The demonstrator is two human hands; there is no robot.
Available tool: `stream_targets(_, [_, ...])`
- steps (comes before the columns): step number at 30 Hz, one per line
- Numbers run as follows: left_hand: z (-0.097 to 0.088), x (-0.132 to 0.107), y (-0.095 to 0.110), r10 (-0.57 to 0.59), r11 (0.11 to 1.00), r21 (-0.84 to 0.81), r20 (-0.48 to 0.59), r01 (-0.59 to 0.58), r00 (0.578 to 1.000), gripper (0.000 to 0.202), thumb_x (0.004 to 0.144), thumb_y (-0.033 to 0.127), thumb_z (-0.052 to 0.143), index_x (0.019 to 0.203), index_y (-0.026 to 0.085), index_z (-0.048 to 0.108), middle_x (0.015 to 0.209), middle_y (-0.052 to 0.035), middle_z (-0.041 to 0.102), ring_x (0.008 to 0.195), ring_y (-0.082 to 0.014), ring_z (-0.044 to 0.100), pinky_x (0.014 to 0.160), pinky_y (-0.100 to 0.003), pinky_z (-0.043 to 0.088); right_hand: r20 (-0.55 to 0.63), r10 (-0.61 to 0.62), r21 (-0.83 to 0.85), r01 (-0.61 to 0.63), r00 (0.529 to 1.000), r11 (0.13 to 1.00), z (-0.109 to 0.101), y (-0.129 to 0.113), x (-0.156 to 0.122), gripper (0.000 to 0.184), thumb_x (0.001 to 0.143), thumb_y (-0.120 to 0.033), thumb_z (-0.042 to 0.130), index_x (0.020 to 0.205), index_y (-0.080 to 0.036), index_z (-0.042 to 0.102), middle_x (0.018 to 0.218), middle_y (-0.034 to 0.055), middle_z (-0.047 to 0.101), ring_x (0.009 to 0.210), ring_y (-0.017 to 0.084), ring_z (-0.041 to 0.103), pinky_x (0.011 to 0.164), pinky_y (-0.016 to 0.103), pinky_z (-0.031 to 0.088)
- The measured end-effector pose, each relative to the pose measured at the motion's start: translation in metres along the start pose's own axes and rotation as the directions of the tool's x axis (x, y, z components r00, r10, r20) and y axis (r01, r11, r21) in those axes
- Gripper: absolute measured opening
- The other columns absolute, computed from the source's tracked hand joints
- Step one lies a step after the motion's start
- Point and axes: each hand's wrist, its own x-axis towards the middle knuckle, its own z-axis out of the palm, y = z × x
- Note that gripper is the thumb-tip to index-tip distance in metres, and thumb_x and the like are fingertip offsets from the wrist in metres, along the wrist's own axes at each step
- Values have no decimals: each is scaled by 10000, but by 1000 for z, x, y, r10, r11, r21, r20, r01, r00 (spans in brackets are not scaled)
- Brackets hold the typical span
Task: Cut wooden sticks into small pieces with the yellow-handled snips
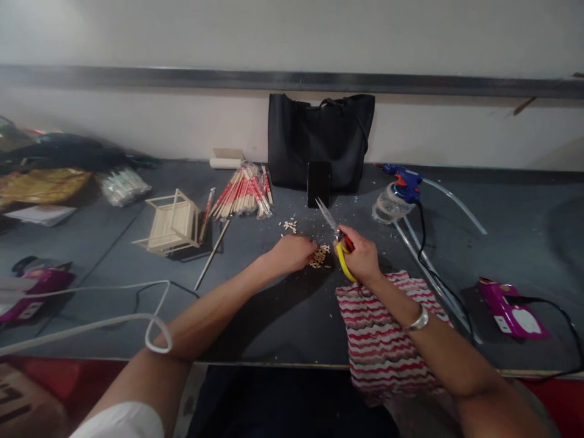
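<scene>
My right hand (pixel 360 254) is wrapped round the yellow handle of a pair of scissors (pixel 326 214), its blades pointing away toward the back left. My left hand (pixel 294 251) is low over the table with its fingers drawn together, touching or right beside a pile of small cut wooden pieces (pixel 320 257). What those fingers hold, if anything, is too small to make out. A second small group of wooden pieces (pixel 289 226) lies just beyond the left hand. A striped red and white cloth (pixel 387 340) lies under my right forearm.
A wooden stick frame (pixel 171 225) stands at left, near wrapped chopsticks (pixel 241 193) and a loose stick (pixel 212 255). A phone (pixel 318 182) leans on a black bag (pixel 319 137). A blue glue gun (pixel 404 180) rests on a jar; its cord runs to a purple power strip (pixel 513 310).
</scene>
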Motion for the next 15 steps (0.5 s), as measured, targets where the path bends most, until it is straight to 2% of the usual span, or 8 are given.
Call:
stream_targets(4, [-2,4,6,-75,997,-11,78,76,994,195,874,161,528,962,169,702,903,-112,754,864,-243,732,697,-291,535,2,0,-7,0,1000,1000,0,0,0,348,782,-247,598,1108,-231,719,781,15,732,635,165,637,616,250,499])
stream_targets(7, [0,7,8,-123,991,-45,93,127,988,196,856,179,541,959,157,706,915,-136,758,871,-273,734,694,-314,536,5,-3,-13,4,1000,1000,0,1,0,361,773,-244,601,1116,-231,715,781,13,731,637,165,637,619,252,501])
stream_targets(9, [3,7,6,-155,981,-104,71,162,985,181,837,193,553,911,148,711,878,-137,754,838,-285,729,685,-332,535,7,-10,-12,10,1000,1000,-1,1,0,366,770,-242,600,1117,-228,715,754,6,719,623,161,629,615,251,501])
stream_targets(11, [7,7,1,-202,948,-253,-6,194,979,135,797,190,582,835,153,707,797,-102,742,764,-256,711,658,-318,521,5,-15,-8,15,1000,1000,-1,1,0,358,777,-252,603,1116,-224,715,727,0,704,604,157,618,611,251,502])
stream_targets(13, [12,6,-6,-267,842,-514,-134,163,954,80,752,174,610,765,164,688,704,-45,708,666,-190,667,616,-274,495,-7,-17,-2,17,1000,1000,-1,1,-1,351,788,-269,603,1118,-218,712,726,2,698,603,159,615,619,258,511])
stream_targets(15, [14,5,-12,-357,618,-786,-256,22,898,43,741,195,633,724,169,663,637,-2,665,575,-127,599,569,-233,465,-37,-31,11,32,999,999,0,0,-2,349,803,-276,583,1123,-210,704,754,13,701,632,166,627,645,270,526])
